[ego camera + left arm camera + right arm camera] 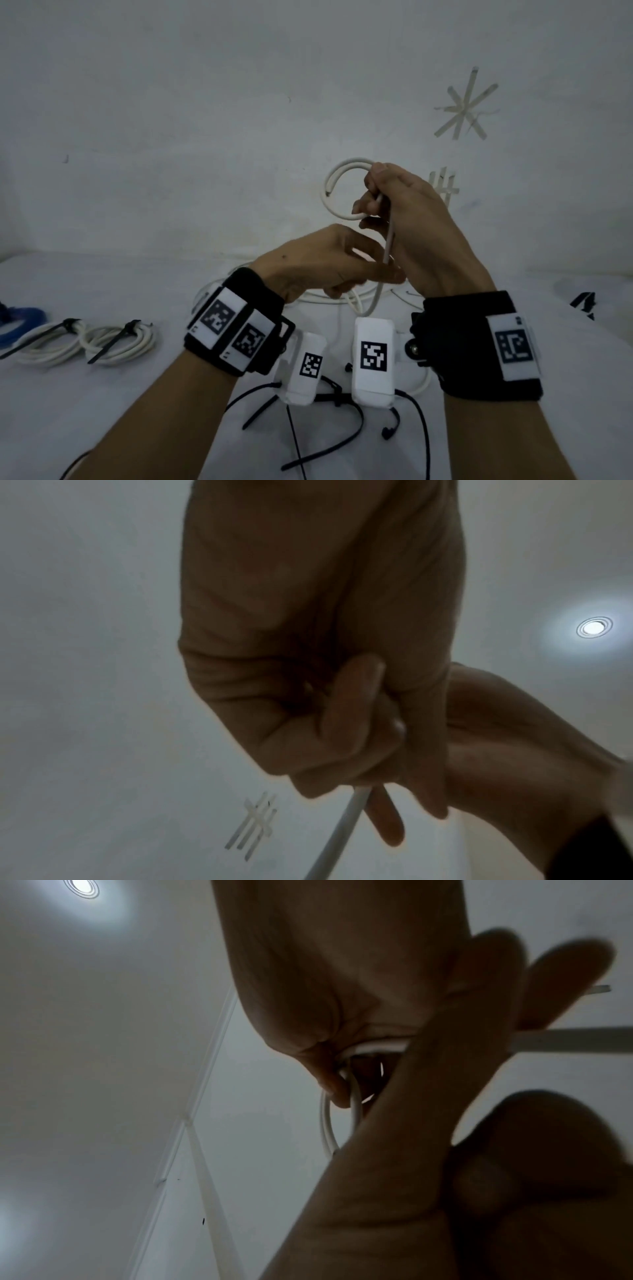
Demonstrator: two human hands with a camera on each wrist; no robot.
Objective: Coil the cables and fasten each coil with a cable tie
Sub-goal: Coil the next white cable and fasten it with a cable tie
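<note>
White cable (342, 192) is what it's all about here: in the head view the right hand (407, 212) is up in the air with fingers curled round a small coil of a couple of loops, and the free length drops almost straight down from it to the left hand (329, 263), which sits lower and a bit nearer, pinching that strand. The rest of the cable trails down to the worktop (102, 394), so the long axis to feed runs bottom to top, left hand up to right. Two tied coils (85, 339) lie off to the left, and loose black cable ties (308, 428) sit right under the wrists. Left wrist view: fingers (329, 737) folded tight on the cable (342, 826), which runs out the bottom of the frame. Right wrist view: pretty dark, but you can see the loops (342, 1110) caught between thumb and fingers, the coil hanging edge-on. My guess is another loop gets wound next, so the left hand has to carry slack up to the right.
</note>
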